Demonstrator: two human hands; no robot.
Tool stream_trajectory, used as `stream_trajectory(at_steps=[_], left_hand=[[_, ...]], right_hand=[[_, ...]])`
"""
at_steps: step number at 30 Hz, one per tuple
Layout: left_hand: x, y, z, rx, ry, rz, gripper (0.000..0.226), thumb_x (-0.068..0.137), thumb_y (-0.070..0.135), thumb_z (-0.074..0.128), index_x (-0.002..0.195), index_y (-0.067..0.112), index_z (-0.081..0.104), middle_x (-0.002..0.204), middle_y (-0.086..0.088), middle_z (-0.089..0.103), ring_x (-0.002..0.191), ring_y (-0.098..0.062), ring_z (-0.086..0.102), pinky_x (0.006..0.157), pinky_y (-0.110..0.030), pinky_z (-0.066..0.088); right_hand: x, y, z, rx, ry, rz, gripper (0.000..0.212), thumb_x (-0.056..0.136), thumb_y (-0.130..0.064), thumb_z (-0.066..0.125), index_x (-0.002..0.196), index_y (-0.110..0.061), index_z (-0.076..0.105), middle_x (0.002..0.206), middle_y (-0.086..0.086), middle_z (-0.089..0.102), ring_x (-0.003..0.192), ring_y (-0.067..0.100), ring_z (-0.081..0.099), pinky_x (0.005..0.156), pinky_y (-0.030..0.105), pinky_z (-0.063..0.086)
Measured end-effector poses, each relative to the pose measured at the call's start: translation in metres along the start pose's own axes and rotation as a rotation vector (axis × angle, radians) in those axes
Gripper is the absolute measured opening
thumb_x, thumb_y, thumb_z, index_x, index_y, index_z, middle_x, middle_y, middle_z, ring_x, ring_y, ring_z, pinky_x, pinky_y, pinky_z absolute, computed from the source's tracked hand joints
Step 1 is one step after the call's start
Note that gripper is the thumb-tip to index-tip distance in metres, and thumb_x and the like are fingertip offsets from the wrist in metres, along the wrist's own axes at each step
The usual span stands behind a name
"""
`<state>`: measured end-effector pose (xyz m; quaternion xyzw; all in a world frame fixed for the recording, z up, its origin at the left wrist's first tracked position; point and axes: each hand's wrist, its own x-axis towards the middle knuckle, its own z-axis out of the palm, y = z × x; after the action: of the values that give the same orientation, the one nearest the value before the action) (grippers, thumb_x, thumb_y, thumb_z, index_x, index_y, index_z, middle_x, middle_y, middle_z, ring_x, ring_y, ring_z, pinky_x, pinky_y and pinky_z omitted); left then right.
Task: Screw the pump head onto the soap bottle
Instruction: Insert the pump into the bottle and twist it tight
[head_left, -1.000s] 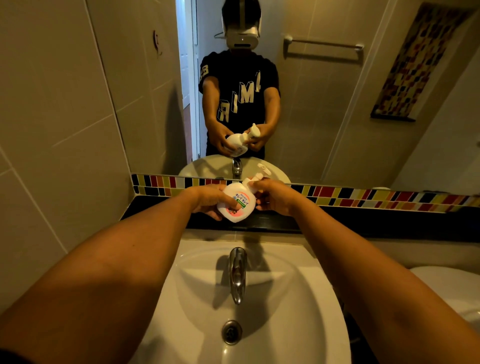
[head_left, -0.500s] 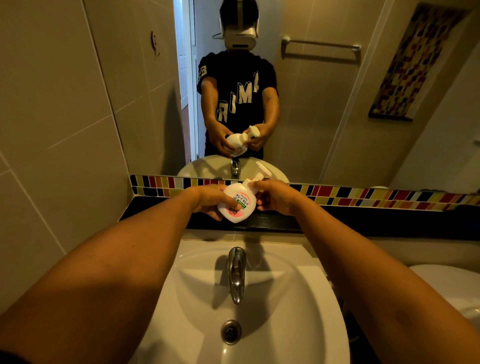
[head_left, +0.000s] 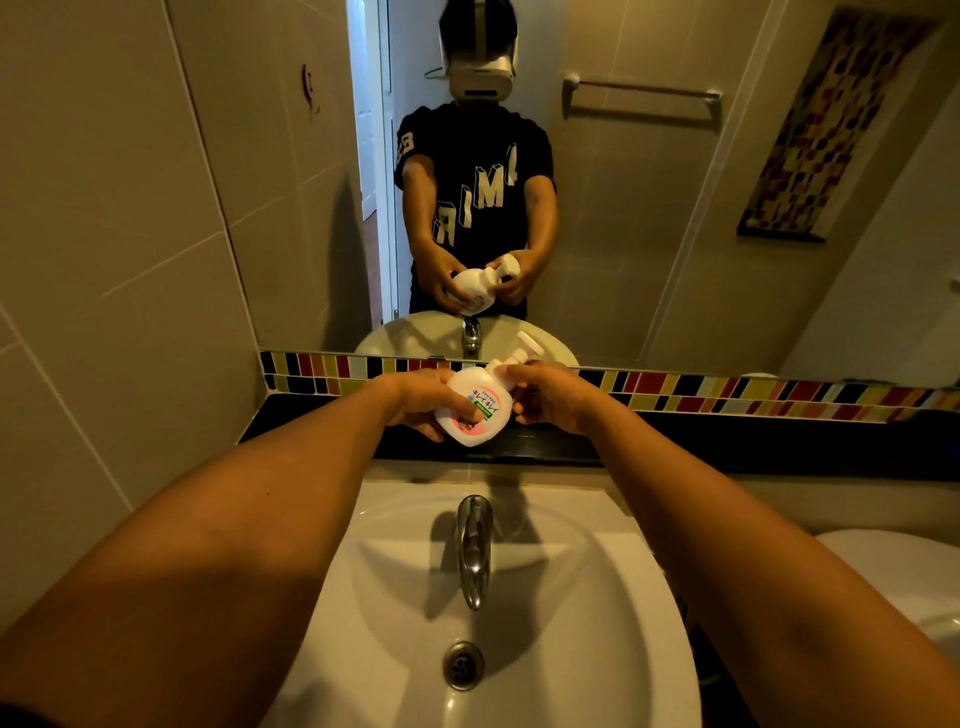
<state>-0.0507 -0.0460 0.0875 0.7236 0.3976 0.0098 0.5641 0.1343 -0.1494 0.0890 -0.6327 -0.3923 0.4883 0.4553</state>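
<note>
Above the sink (head_left: 597, 597), my left hand (head_left: 421, 400) is gripping the bottle (head_left: 470, 410); my right hand (head_left: 550, 397) is closed on the pump (head_left: 511, 364), seated, tightening probably unfinished.

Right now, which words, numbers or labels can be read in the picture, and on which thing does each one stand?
White plastic soap bottle: coloured label with Japanese characters, upside down, too small to read surely.
Black T-shirt in the mirror: large pale letters, mirrored, partly hidden; "R I M" seems legible.
T-shirt sleeve: a number, too blurred.
</note>
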Motion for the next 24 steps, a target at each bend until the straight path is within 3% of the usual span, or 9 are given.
stream_trajectory(at_steps=[5,8,10,12,15,21,24], left_hand=[[0.002,0.0,0.002,0.003,0.005,0.012,0.057,0.078,0.021,0.079,0.129,0.021,0.054,0.115,-0.011,0.068,0.107,-0.03,0.067,0.084,-0.042,0.059],[0.002,-0.001,0.001,0.002,0.006,0.014,0.055,0.079,0.021,0.078,0.128,0.021,0.054,0.114,-0.011,0.068,0.107,-0.03,0.067,0.086,-0.042,0.058],[0.001,-0.002,-0.001,0.0,0.005,0.012,0.054,0.079,0.021,0.078,0.127,0.022,0.054,0.112,-0.01,0.068,0.105,-0.029,0.067,0.083,-0.041,0.059],[0.0,-0.003,-0.003,-0.013,0.006,0.009,0.052,0.079,0.021,0.079,0.125,0.021,0.055,0.11,-0.01,0.069,0.102,-0.028,0.068,0.08,-0.039,0.059],[-0.001,-0.003,-0.004,-0.015,0.003,0.004,0.053,0.079,0.019,0.078,0.127,0.02,0.055,0.114,-0.012,0.069,0.107,-0.031,0.068,0.083,-0.041,0.059],[0.002,0.0,0.002,0.011,0.0,0.013,0.054,0.079,0.019,0.078,0.127,0.023,0.054,0.114,-0.011,0.068,0.108,-0.031,0.067,0.089,-0.044,0.058],[0.003,0.001,0.003,0.014,-0.004,0.021,0.052,0.079,0.02,0.078,0.126,0.022,0.055,0.115,-0.011,0.068,0.11,-0.032,0.067,0.091,-0.046,0.057]], right_hand=[[0.006,0.002,0.006,-0.111,0.118,0.011,0.065,0.081,-0.062,0.065,0.115,-0.006,0.063,0.09,0.011,0.068,0.074,0.021,0.061,0.067,0.03,0.051],[0.004,0.002,0.007,-0.201,0.117,-0.011,0.066,0.083,-0.066,0.058,0.115,-0.009,0.061,0.098,0.014,0.067,0.079,0.023,0.061,0.071,0.033,0.053],[0.0,0.0,0.004,-0.167,0.033,-0.017,0.056,0.087,-0.06,0.058,0.116,-0.012,0.059,0.096,0.014,0.064,0.073,0.021,0.059,0.068,0.031,0.053],[-0.002,-0.002,0.0,-0.096,-0.046,-0.021,0.041,0.091,-0.042,0.061,0.12,-0.014,0.057,0.098,0.014,0.06,0.068,0.018,0.056,0.064,0.029,0.052],[-0.003,-0.003,-0.005,-0.04,-0.061,-0.023,0.031,0.091,-0.023,0.063,0.118,-0.01,0.058,0.095,0.012,0.06,0.067,0.016,0.055,0.063,0.027,0.051],[0.0,0.002,0.001,-0.132,0.083,-0.041,0.048,0.084,-0.052,0.068,0.103,-0.008,0.064,0.08,0.007,0.066,0.066,0.018,0.057,0.062,0.027,0.05],[0.0,0.005,0.0,-0.114,0.047,-0.044,0.055,0.082,-0.059,0.064,0.109,-0.01,0.062,0.084,0.008,0.065,0.066,0.018,0.057,0.065,0.029,0.05]])
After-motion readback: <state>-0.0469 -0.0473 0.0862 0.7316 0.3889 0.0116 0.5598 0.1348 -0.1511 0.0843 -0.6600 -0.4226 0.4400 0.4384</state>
